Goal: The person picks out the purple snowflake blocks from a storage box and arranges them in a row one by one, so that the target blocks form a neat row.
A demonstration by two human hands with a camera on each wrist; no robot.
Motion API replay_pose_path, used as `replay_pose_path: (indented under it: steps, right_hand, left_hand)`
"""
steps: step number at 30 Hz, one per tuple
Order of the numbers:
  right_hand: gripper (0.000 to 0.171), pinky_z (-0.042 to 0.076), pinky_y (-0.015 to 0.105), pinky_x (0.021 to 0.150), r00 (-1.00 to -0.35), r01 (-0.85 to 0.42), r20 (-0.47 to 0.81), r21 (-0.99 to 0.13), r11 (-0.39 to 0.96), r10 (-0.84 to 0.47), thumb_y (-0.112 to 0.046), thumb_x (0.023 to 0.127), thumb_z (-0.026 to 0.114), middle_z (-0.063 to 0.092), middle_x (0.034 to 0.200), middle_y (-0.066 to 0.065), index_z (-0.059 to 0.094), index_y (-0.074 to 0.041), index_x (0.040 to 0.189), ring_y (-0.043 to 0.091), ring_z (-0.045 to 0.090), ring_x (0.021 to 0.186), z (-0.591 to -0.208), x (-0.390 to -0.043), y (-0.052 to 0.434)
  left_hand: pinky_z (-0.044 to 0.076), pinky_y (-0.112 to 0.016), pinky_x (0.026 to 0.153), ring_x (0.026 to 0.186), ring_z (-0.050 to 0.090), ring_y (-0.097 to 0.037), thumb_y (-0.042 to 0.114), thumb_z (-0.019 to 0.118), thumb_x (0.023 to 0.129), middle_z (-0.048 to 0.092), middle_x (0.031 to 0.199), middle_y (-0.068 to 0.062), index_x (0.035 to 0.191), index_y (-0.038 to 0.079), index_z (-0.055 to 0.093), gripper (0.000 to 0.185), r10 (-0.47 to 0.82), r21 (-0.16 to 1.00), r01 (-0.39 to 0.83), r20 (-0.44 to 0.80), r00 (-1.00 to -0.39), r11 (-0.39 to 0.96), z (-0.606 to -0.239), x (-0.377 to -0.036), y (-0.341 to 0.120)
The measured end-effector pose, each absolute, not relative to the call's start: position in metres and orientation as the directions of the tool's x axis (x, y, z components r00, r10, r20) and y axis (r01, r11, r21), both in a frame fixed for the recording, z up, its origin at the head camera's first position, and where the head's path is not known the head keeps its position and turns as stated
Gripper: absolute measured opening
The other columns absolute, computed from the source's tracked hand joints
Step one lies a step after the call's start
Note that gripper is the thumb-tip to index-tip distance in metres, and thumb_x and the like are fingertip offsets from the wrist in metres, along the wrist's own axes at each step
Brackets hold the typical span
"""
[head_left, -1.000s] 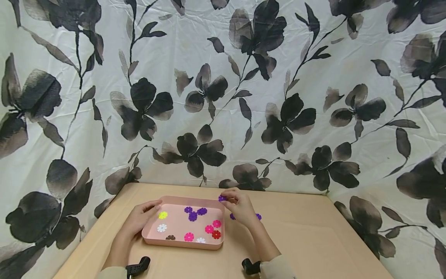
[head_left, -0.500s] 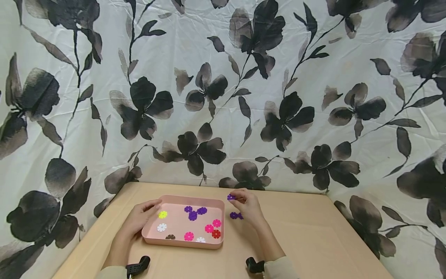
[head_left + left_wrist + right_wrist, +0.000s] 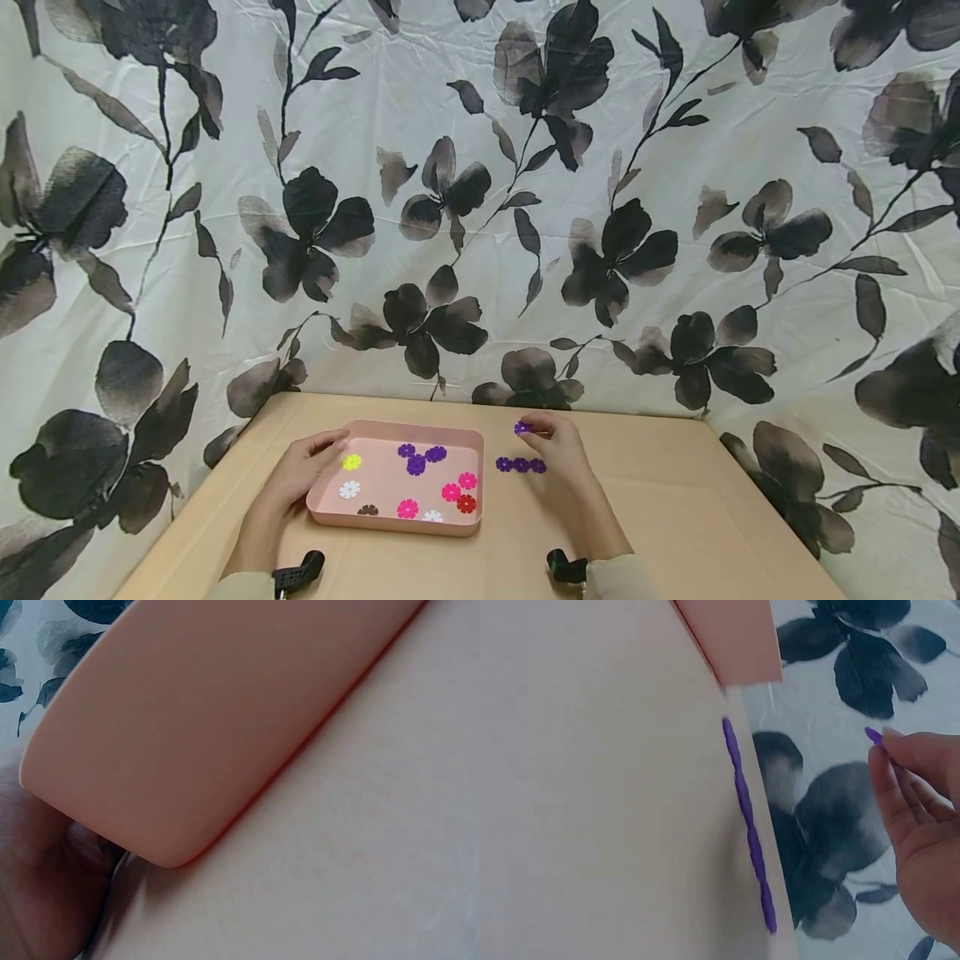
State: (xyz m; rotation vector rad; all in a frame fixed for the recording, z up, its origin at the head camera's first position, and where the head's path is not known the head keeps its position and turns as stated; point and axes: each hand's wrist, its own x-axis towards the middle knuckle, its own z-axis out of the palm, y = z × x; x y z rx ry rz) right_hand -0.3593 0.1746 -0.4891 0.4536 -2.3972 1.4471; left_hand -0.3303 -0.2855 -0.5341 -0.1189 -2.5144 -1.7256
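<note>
A pink tray sits on the tan table and holds several flower-shaped discs in purple, magenta, red, white, yellow and brown. My left hand grips the tray's left rim; the tray's outer wall fills the left wrist view. My right hand pinches one purple disc just above the table, right of the tray. The same disc shows at the fingertips in the right wrist view. A row of three purple discs lies flat on the table below that hand, seen edge-on as a purple row.
A white curtain with black flowers hangs behind and beside the table. The table's far edge meets it. Bare tabletop stretches to the right of my right hand.
My right hand has carried the purple disc from over the tray's right rim rightward, past the tray. The three-disc row it hid now shows. My left hand stays on the tray.
</note>
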Motion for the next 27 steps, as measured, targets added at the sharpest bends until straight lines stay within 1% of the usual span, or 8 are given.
replay_pose_path:
  steps: [3, 6, 12, 15, 18, 21, 24, 27]
  right_hand:
    - [0.023, 0.059, 0.02, 0.078, -0.911, -0.4, 0.397, -0.788, 0.468, -0.11, -0.003, 0.091, 0.078, 0.079, 0.105, 0.007, 0.078, -0.003, 0.114, 0.017, 0.072, 0.093, -0.491, -0.359, 0.185]
    - [0.022, 0.058, 0.019, 0.076, -0.93, -0.353, 0.354, -0.792, 0.498, -0.096, -0.001, 0.091, 0.077, 0.078, 0.105, 0.006, 0.078, -0.005, 0.113, 0.016, 0.069, 0.091, -0.492, -0.359, 0.196]
    - [0.023, 0.058, 0.02, 0.075, -0.954, -0.279, 0.294, -0.793, 0.541, -0.061, 0.0, 0.091, 0.077, 0.077, 0.104, 0.008, 0.077, -0.003, 0.113, 0.017, 0.068, 0.091, -0.494, -0.359, 0.216]
    - [0.024, 0.059, 0.024, 0.08, -0.953, -0.274, 0.299, -0.773, 0.573, -0.052, 0.0, 0.09, 0.078, 0.078, 0.105, 0.009, 0.077, 0.0, 0.113, 0.019, 0.07, 0.092, -0.496, -0.358, 0.225]
    - [0.024, 0.059, 0.032, 0.087, -0.956, -0.258, 0.29, -0.761, 0.595, -0.044, 0.001, 0.09, 0.077, 0.077, 0.105, 0.01, 0.077, 0.001, 0.114, 0.021, 0.07, 0.096, -0.497, -0.357, 0.232]
    - [0.025, 0.059, 0.041, 0.093, -0.969, -0.215, 0.246, -0.78, 0.587, -0.027, 0.001, 0.091, 0.075, 0.076, 0.107, 0.01, 0.075, 0.002, 0.116, 0.023, 0.069, 0.1, -0.498, -0.353, 0.238]
    - [0.025, 0.058, 0.046, 0.095, -0.974, -0.192, 0.227, -0.785, 0.589, -0.016, 0.002, 0.091, 0.074, 0.076, 0.107, 0.011, 0.075, 0.003, 0.116, 0.024, 0.069, 0.101, -0.498, -0.351, 0.242]
    - [0.025, 0.059, 0.047, 0.095, -0.971, -0.197, 0.241, -0.765, 0.613, -0.011, 0.005, 0.089, 0.076, 0.077, 0.106, 0.013, 0.075, 0.003, 0.114, 0.025, 0.071, 0.099, -0.499, -0.35, 0.246]
  left_hand:
    - [0.043, -0.009, 0.094, 0.147, 0.046, -0.033, 0.042, 0.061, 0.105, 0.054, 0.156, -0.015, 0.149, 0.011, 0.059, 0.054, 0.016, 0.926, 0.117, 0.119, -0.993, 0.358, -0.533, -0.33, -0.285]
    - [0.045, -0.012, 0.097, 0.146, 0.046, -0.033, 0.042, 0.061, 0.105, 0.054, 0.155, -0.015, 0.148, 0.011, 0.059, 0.053, 0.014, 0.927, 0.117, 0.12, -0.993, 0.357, -0.532, -0.33, -0.285]
    - [0.05, -0.028, 0.108, 0.146, 0.047, -0.035, 0.041, 0.061, 0.105, 0.054, 0.155, -0.016, 0.148, 0.011, 0.059, 0.052, 0.011, 0.921, 0.113, 0.118, -0.993, 0.372, -0.531, -0.328, -0.284]
    - [0.05, -0.029, 0.108, 0.146, 0.046, -0.036, 0.04, 0.06, 0.106, 0.054, 0.155, -0.017, 0.148, 0.011, 0.059, 0.051, 0.016, 0.917, 0.115, 0.118, -0.993, 0.382, -0.532, -0.328, -0.284]
    - [0.049, -0.026, 0.107, 0.147, 0.046, -0.035, 0.04, 0.061, 0.106, 0.054, 0.155, -0.015, 0.148, 0.012, 0.06, 0.051, 0.005, 0.922, 0.102, 0.107, -0.994, 0.374, -0.532, -0.329, -0.284]
    - [0.049, -0.036, 0.113, 0.148, 0.045, -0.036, 0.042, 0.061, 0.105, 0.053, 0.156, -0.015, 0.149, 0.012, 0.059, 0.053, 0.009, 0.923, 0.101, 0.105, -0.994, 0.371, -0.532, -0.329, -0.284]
    - [0.045, -0.046, 0.117, 0.149, 0.044, -0.036, 0.043, 0.06, 0.105, 0.052, 0.157, -0.015, 0.149, 0.012, 0.058, 0.054, 0.009, 0.925, 0.101, 0.105, -0.994, 0.367, -0.532, -0.329, -0.284]
    - [0.047, -0.043, 0.116, 0.148, 0.045, -0.035, 0.044, 0.06, 0.105, 0.052, 0.157, -0.015, 0.149, 0.012, 0.058, 0.054, 0.009, 0.923, 0.103, 0.107, -0.994, 0.37, -0.532, -0.329, -0.283]
